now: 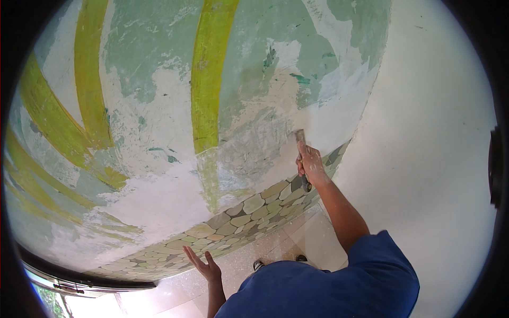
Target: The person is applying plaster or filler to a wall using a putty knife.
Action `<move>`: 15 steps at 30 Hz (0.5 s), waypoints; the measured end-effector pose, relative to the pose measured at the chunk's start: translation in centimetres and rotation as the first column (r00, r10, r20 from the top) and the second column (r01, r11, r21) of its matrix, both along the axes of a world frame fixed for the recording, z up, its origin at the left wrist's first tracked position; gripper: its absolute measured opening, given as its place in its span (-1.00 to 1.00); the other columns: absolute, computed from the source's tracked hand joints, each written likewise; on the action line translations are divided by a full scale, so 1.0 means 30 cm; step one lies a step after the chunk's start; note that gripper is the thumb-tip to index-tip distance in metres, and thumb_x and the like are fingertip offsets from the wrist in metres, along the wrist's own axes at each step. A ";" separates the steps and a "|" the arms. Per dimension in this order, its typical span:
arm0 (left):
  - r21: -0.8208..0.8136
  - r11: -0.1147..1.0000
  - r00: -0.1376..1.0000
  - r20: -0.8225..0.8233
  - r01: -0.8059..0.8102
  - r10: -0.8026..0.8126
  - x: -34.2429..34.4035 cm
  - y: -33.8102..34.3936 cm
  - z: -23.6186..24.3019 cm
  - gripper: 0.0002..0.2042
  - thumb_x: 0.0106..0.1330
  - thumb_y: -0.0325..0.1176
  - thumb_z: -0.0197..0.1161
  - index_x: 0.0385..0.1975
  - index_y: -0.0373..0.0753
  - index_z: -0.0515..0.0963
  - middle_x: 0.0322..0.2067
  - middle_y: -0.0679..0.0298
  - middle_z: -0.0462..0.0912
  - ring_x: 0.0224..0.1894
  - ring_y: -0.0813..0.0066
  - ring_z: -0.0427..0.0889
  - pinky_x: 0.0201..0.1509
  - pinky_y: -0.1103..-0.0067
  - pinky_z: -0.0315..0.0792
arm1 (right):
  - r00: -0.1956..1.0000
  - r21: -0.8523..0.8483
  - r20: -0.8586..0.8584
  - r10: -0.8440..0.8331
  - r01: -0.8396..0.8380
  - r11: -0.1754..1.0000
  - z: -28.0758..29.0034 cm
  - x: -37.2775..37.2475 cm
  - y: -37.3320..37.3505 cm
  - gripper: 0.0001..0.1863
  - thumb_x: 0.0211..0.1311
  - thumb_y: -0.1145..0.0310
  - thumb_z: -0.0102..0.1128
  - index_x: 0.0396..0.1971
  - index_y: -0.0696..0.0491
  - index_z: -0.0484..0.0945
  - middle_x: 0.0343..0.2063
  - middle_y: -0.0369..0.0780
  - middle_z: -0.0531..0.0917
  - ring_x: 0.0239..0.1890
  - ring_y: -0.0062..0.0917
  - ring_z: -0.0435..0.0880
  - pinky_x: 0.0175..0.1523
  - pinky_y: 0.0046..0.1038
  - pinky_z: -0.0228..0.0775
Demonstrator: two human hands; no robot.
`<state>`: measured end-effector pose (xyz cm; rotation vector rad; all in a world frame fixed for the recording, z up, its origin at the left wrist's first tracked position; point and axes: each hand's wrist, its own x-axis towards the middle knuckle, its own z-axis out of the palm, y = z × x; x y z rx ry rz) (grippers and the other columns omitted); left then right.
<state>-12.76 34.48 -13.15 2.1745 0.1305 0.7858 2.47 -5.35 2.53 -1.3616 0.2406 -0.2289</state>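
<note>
My right hand (313,165) is closed around the handle of a putty knife (300,136), its blade up against the painted wall (254,143). Pale smears mark the fingers and the back of that hand. The end of the dark handle sticks out below the fist. Around the blade the wall is patchy, with a greyish, rough area to its left and smooth whitish areas about it. My left hand (208,269) is raised low in front of the wall, fingers spread, holding nothing; whether it touches the wall I cannot tell.
Green paint and yellow-green stripes (207,79) cover the wall between white patches. Below runs a band of stone-patterned facing (238,217). A plain white wall (424,132) meets it at a corner on the right. Light floor tiles (185,289) and a bright opening (79,305) lie lower left.
</note>
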 end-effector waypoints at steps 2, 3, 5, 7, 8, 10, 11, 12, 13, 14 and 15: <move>-0.037 0.999 1.000 -0.013 -0.015 0.015 -0.027 -0.022 0.009 -0.41 0.32 -0.30 0.06 0.30 -0.30 0.03 0.33 -0.06 -0.04 0.39 0.00 -0.09 0.37 0.21 -0.11 | 1.000 0.020 0.003 -0.029 0.029 0.999 -0.015 -0.030 -0.020 -0.48 0.25 -0.13 0.01 -0.64 0.04 0.29 -0.84 -0.34 0.31 -0.87 -0.69 0.24 -0.75 -0.60 0.14; -0.034 0.999 1.000 -0.014 -0.021 0.021 -0.044 -0.033 0.003 -0.41 0.32 -0.30 0.06 0.30 -0.30 0.03 0.33 -0.06 -0.04 0.39 0.00 -0.09 0.37 0.21 -0.11 | 0.999 -0.007 -0.006 -0.032 0.032 0.999 -0.046 -0.042 -0.038 -0.47 0.24 -0.14 0.01 -0.65 0.04 0.29 -0.84 -0.34 0.31 -0.87 -0.70 0.24 -0.75 -0.60 0.15; 0.007 1.000 1.000 -0.018 0.001 -0.001 -0.063 -0.040 -0.009 -0.42 0.32 -0.33 0.06 0.30 -0.30 0.04 0.33 -0.06 -0.03 0.38 0.00 -0.08 0.37 0.21 -0.11 | 0.999 -0.026 -0.005 -0.032 0.032 0.999 -0.120 -0.064 -0.049 -0.46 0.24 -0.15 0.00 -0.66 0.03 0.28 -0.84 -0.34 0.31 -0.87 -0.70 0.24 -0.74 -0.60 0.15; 0.005 1.000 1.000 -0.029 -0.010 0.010 -0.079 -0.050 -0.009 -0.41 0.31 -0.34 0.06 0.30 -0.30 0.03 0.33 -0.06 -0.03 0.38 0.00 -0.08 0.38 0.21 -0.11 | 0.993 -0.074 -0.116 0.016 -0.025 0.997 -0.190 -0.091 -0.051 -0.45 0.24 -0.16 0.00 -0.68 0.02 0.28 -0.84 -0.34 0.32 -0.87 -0.70 0.24 -0.74 -0.59 0.14; -0.001 1.000 0.999 -0.044 -0.021 0.021 -0.089 -0.053 -0.008 -0.41 0.31 -0.35 0.06 0.30 -0.30 0.03 0.33 -0.06 -0.03 0.38 0.00 -0.08 0.38 0.21 -0.11 | 0.993 -0.070 -0.114 0.023 -0.031 0.997 -0.145 -0.077 -0.045 -0.45 0.24 -0.16 0.00 -0.68 0.02 0.28 -0.84 -0.34 0.32 -0.87 -0.70 0.24 -0.74 -0.59 0.14; -0.003 0.999 0.999 -0.036 -0.037 0.037 -0.099 -0.056 -0.013 -0.41 0.31 -0.35 0.06 0.31 -0.30 0.03 0.33 -0.06 -0.03 0.38 0.00 -0.08 0.38 0.21 -0.11 | 0.997 -0.162 0.056 0.058 -0.048 0.986 -0.033 -0.003 -0.051 -0.46 0.26 -0.12 -0.01 -0.70 0.02 0.27 -0.84 -0.34 0.32 -0.87 -0.70 0.23 -0.74 -0.59 0.11; -0.008 0.999 0.998 -0.031 -0.046 0.045 -0.101 -0.050 -0.015 -0.41 0.31 -0.34 0.07 0.31 -0.31 0.02 0.33 -0.06 -0.03 0.38 0.00 -0.08 0.38 0.21 -0.12 | 0.999 -0.022 0.023 0.044 -0.044 0.999 -0.012 0.027 -0.043 -0.49 0.29 -0.07 -0.01 -0.70 0.02 0.27 -0.84 -0.35 0.33 -0.87 -0.70 0.23 -0.74 -0.59 0.08; -0.006 0.999 0.999 -0.031 -0.041 0.041 -0.106 -0.044 -0.018 -0.41 0.31 -0.34 0.07 0.31 -0.31 0.02 0.33 -0.06 -0.03 0.38 0.00 -0.08 0.38 0.21 -0.12 | 0.999 -0.019 0.024 0.039 -0.039 0.999 -0.013 0.017 -0.049 -0.49 0.29 -0.07 -0.01 -0.70 0.02 0.27 -0.84 -0.35 0.33 -0.87 -0.70 0.23 -0.74 -0.59 0.08; 0.008 0.999 0.998 -0.029 -0.051 0.051 -0.121 -0.043 -0.020 -0.40 0.31 -0.34 0.07 0.31 -0.31 0.02 0.33 -0.06 -0.03 0.38 0.00 -0.08 0.38 0.21 -0.12 | 1.000 -0.005 -0.002 0.013 -0.013 1.000 -0.011 0.012 -0.055 -0.49 0.28 -0.08 0.00 -0.69 0.01 0.27 -0.85 -0.35 0.31 -0.88 -0.69 0.22 -0.75 -0.58 0.09; 0.022 0.998 0.998 -0.027 -0.060 0.061 -0.131 -0.045 -0.022 -0.40 0.31 -0.34 0.07 0.31 -0.31 0.02 0.33 -0.06 -0.03 0.38 0.00 -0.08 0.38 0.21 -0.12 | 0.999 0.008 -0.029 -0.014 0.014 1.000 -0.012 0.007 -0.063 -0.50 0.27 -0.09 0.01 -0.67 0.01 0.27 -0.86 -0.35 0.30 -0.89 -0.68 0.22 -0.76 -0.57 0.10; 0.021 0.997 0.997 -0.027 -0.068 0.068 -0.132 -0.049 -0.027 -0.40 0.31 -0.34 0.07 0.31 -0.31 0.02 0.33 -0.06 -0.03 0.38 0.00 -0.08 0.38 0.21 -0.12 | 1.000 0.007 -0.029 -0.006 0.007 1.000 -0.017 0.004 -0.069 -0.50 0.27 -0.09 0.01 -0.67 0.01 0.27 -0.86 -0.35 0.30 -0.89 -0.68 0.22 -0.76 -0.57 0.10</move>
